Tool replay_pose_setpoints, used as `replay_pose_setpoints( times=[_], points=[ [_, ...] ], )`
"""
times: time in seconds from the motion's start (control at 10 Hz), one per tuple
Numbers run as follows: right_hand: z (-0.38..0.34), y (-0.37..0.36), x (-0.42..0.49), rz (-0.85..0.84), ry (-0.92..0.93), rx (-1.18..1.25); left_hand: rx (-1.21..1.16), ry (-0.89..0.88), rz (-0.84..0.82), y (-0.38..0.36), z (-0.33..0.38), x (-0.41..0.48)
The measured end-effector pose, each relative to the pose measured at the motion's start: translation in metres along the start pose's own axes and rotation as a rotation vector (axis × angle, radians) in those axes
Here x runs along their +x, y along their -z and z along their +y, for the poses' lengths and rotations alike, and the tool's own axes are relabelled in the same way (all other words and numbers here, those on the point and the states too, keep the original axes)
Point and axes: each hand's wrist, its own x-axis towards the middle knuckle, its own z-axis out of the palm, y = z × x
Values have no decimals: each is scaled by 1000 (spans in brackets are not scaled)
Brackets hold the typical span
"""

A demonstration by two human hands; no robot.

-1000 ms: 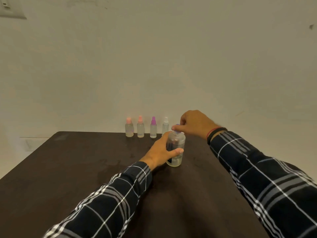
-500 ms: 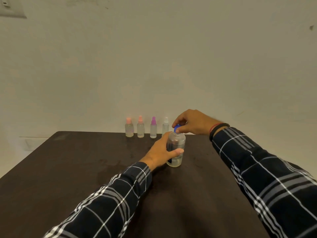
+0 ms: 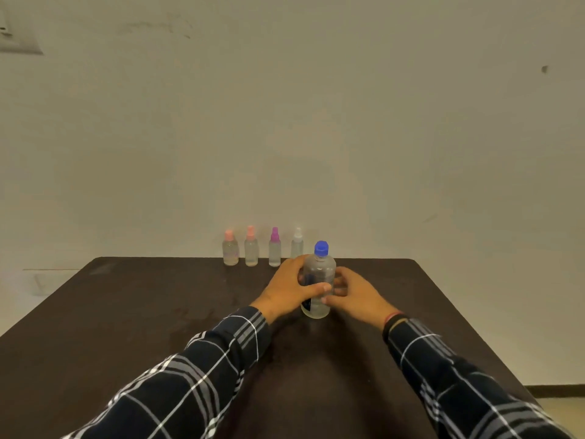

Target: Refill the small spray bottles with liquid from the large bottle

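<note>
The large clear bottle [image 3: 319,274] with a blue cap [image 3: 321,248] stands upright on the dark table [image 3: 126,312], partly filled with clear liquid. My left hand [image 3: 289,288] grips its body from the left, thumb across the front. My right hand [image 3: 356,294] is at the bottle's right side, thumb on the front and fingers curled round the side. Along the table's far edge stand several small spray bottles: two with peach tops [image 3: 230,251] [image 3: 251,250], one with a purple top [image 3: 274,250] and one with a white top [image 3: 297,245], partly behind the large bottle.
A plain wall rises just behind the table's far edge. The table's right edge runs diagonally at the right, with floor and a dark skirting [image 3: 557,389] beyond it. A faint wet smear [image 3: 202,315] lies on the table left of my left arm.
My right hand has left the blue cap and dropped to the bottle's right side. The cap now shows fully. My left hand keeps its hold.
</note>
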Motion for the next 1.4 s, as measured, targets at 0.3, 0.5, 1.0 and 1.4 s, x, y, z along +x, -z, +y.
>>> replay_pose_setpoints(
  times=[0.3, 0.5, 1.0, 1.4],
  points=[
    [-3, 3, 42, 356, 34, 218, -42, 12, 162, -17, 18, 45],
    [14, 28, 88, 379, 11, 176, -50, 105, 263, -42, 18, 87],
    [37, 30, 126, 362, -35, 145, 21, 119, 187, -49, 12, 102],
    [-3, 36, 91, 905, 269, -49, 228, -101, 280, 16, 18, 68]
  ],
)
